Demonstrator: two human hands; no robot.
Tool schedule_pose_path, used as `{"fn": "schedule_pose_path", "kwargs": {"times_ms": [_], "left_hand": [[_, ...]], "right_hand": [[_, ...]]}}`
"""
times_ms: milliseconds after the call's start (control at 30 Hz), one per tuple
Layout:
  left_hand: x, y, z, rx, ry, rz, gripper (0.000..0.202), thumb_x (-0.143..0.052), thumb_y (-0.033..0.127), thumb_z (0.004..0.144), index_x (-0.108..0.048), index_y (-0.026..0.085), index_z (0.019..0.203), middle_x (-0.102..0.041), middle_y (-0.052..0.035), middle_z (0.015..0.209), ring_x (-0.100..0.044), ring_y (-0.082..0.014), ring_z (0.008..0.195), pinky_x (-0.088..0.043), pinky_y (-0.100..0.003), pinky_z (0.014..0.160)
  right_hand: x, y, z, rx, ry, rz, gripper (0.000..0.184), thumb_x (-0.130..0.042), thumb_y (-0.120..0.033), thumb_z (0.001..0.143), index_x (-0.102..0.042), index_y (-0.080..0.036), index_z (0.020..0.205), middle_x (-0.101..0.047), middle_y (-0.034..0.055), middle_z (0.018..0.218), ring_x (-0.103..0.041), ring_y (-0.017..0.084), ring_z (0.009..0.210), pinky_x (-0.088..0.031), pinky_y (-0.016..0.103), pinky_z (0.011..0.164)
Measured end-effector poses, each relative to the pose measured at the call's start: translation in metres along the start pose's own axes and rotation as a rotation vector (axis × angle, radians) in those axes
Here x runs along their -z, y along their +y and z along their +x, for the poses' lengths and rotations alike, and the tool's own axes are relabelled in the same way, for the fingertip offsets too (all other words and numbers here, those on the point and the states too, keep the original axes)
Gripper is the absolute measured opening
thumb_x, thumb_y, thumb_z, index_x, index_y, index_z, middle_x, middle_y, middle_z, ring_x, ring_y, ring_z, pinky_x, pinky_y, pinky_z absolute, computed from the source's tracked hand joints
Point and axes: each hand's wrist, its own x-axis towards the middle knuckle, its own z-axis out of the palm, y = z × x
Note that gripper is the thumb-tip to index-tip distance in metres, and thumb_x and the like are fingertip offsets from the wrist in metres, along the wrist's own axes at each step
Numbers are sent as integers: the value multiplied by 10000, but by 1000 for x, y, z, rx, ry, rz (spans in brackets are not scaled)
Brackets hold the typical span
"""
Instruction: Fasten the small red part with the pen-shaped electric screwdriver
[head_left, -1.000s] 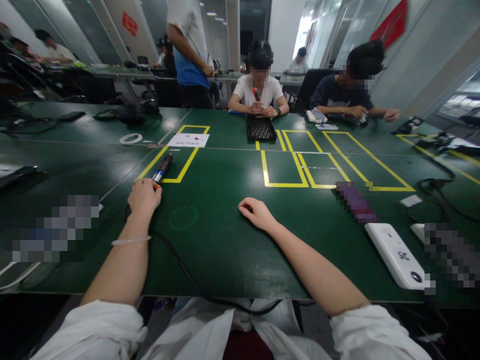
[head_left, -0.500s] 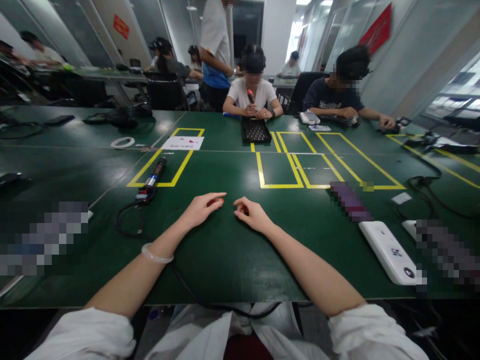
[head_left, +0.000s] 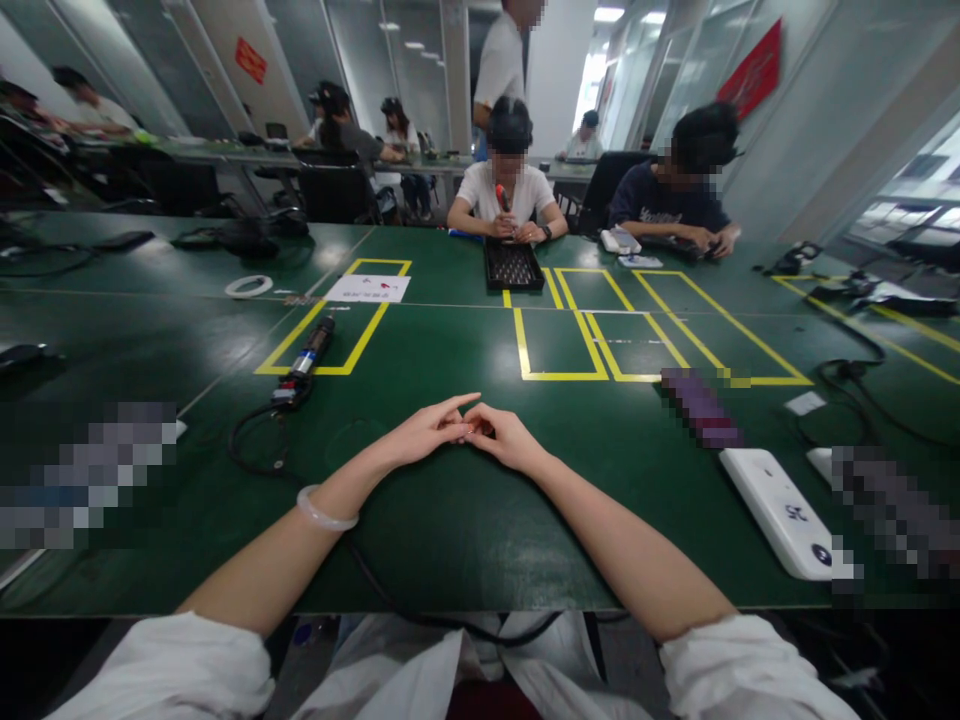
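Observation:
My left hand and my right hand meet at the fingertips just above the green table. The left thumb pinches towards its fingers, while the index finger stretches out past the right hand. A speck of orange shows between the fingertips; it is too small to name. My right fingers are curled round at the same spot, and what they grip is hidden. A pale bracelet circles my left wrist.
A dark cylindrical tool with a cord lies at left. A white power bank and a blurred phone lie at right. Yellow tape marks the table. Across it, a person works over a black tray; another sits beside them.
My hands have come together from a short gap, the left moving right. The orange speck was at the left fingertips. A standing person behind has moved right.

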Motion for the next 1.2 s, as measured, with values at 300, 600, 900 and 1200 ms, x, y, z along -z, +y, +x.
{"fn": "schedule_pose_path", "kwargs": {"times_ms": [300, 600, 900, 1200], "left_hand": [[-4, 4, -11, -187, 266, 439, 374, -517, 489, 898, -597, 221, 1147, -589, -48, 1018, -574, -191, 949, -456, -314, 835], [-10, 8, -12, -197, 288, 425, 273, -448, 434, 944, -604, 212, 980, -586, -42, 926, -580, -180, 867, -462, -312, 787], [-9, 9, -11, -202, 301, 374, 222, -515, 406, 909, -608, 219, 984, -613, -41, 934, -601, -184, 870, -481, -324, 801], [-6, 1, -10, -177, 278, 338, 258, -505, 414, 915, -627, 204, 1003, -652, -41, 948, -612, -181, 869, -477, -309, 805]], "right_hand": [[-2, 12, 2, -153, 95, 192, 199, -609, -351, 868, -587, -167, 941, -642, -3, 762, -577, 116, 667, -450, 227, 645], [1, 8, 2, -144, 60, 235, 283, -534, -434, 920, -600, -164, 872, -674, 13, 734, -613, 127, 692, -477, 249, 713], [-1, 14, 4, -148, 86, 357, 296, -538, -457, 909, -586, -165, 892, -643, 7, 711, -598, 130, 679, -478, 272, 723], [-2, 11, 3, -156, 126, 341, 269, -657, -404, 821, -561, -184, 942, -613, -1, 798, -548, 110, 675, -437, 230, 628]]}}
